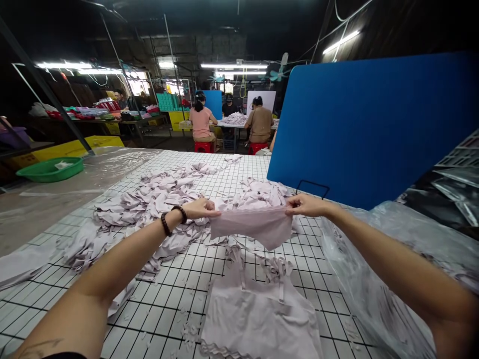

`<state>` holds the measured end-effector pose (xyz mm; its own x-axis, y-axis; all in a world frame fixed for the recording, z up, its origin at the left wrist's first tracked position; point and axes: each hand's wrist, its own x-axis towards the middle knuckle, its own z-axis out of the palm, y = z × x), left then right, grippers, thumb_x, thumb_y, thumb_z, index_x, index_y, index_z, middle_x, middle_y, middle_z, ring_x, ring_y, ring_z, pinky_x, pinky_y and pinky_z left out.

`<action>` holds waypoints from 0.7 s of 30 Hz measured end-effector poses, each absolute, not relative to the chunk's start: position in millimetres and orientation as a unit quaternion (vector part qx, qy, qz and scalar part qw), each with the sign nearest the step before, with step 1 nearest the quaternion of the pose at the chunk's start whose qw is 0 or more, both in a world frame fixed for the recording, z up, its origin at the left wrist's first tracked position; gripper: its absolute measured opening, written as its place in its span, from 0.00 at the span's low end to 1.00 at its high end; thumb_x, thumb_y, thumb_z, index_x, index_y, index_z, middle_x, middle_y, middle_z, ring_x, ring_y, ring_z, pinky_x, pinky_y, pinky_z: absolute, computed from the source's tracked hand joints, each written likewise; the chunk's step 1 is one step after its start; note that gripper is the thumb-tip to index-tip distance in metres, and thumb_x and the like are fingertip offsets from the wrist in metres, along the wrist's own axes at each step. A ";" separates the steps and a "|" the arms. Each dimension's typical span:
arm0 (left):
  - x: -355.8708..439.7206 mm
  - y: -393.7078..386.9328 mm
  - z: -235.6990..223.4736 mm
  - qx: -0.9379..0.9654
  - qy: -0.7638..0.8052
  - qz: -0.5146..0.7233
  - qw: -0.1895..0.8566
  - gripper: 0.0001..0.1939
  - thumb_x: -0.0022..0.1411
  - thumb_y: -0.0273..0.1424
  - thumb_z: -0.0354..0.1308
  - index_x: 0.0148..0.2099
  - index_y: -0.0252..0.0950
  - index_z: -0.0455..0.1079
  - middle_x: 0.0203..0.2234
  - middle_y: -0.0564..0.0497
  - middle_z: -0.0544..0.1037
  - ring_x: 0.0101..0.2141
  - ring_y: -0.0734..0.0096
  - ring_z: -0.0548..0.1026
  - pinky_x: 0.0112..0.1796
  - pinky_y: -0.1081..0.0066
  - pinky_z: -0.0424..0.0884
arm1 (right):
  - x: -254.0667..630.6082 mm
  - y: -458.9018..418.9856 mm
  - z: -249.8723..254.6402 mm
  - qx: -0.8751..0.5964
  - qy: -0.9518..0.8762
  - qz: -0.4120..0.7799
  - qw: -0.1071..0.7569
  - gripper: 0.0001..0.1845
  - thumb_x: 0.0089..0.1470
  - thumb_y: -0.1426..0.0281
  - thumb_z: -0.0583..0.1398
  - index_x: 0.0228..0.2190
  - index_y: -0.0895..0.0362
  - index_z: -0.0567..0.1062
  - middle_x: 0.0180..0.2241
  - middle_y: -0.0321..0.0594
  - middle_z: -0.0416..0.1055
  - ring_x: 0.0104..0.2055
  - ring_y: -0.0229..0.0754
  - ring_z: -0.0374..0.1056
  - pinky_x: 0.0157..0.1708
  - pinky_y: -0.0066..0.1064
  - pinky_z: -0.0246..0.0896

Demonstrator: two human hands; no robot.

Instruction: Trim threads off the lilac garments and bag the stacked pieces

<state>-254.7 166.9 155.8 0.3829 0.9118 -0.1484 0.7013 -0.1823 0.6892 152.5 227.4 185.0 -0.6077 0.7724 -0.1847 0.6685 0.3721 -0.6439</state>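
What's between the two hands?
A pale fabric piece, its top edge stretched from left hand to right hand; the head view shows it.

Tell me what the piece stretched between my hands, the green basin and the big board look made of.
Piece: matte, thin fabric, probably knit; it sags softly.
Basin: likely smooth plastic, from its even colour.
Board: flat, matte blue; plastic or coated card, unclear.

One head-worn view looks from above and behind the left hand [202,208] and right hand [306,205], facing forward and down, near both, with the table [329,299] beneath them and the room [220,47] beyond
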 end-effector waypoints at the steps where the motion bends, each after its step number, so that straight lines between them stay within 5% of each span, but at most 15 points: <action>1: -254.2 166.9 155.9 0.760 0.531 0.155 0.340 0.19 0.47 0.46 0.62 0.22 0.34 0.65 0.21 0.52 0.69 0.22 0.76 0.64 0.22 0.77 0.56 | 154.2 228.5 184.8 -0.439 -0.816 0.367 0.078 0.20 0.39 0.53 0.64 0.21 0.57 0.72 0.21 0.34 0.66 0.25 0.36 0.60 0.23 0.27 0.51; 8: -245.9 193.2 165.0 0.726 0.532 0.254 0.356 0.22 0.42 0.46 0.67 0.25 0.35 0.63 0.18 0.57 0.66 0.20 0.79 0.62 0.19 0.79 0.54 | 169.9 234.1 193.9 -0.467 -0.746 0.436 0.187 0.24 0.33 0.52 0.68 0.24 0.59 0.74 0.24 0.38 0.70 0.28 0.38 0.64 0.29 0.29 0.58; 18: -219.9 232.2 184.0 0.680 0.464 0.374 0.427 0.31 0.38 0.37 0.72 0.46 0.32 0.69 0.23 0.55 0.71 0.25 0.76 0.72 0.29 0.73 0.71 | 193.7 231.0 206.2 -0.467 -0.711 0.444 0.283 0.24 0.34 0.55 0.70 0.28 0.59 0.72 0.23 0.36 0.68 0.25 0.34 0.62 0.25 0.27 0.57; 21: -211.0 242.7 190.6 0.687 0.475 0.365 0.411 0.24 0.39 0.41 0.71 0.37 0.30 0.73 0.22 0.54 0.72 0.24 0.78 0.69 0.27 0.75 0.68 | 201.0 233.5 209.7 -0.462 -0.709 0.434 0.308 0.22 0.38 0.56 0.68 0.29 0.59 0.71 0.22 0.35 0.69 0.24 0.34 0.63 0.25 0.27 0.58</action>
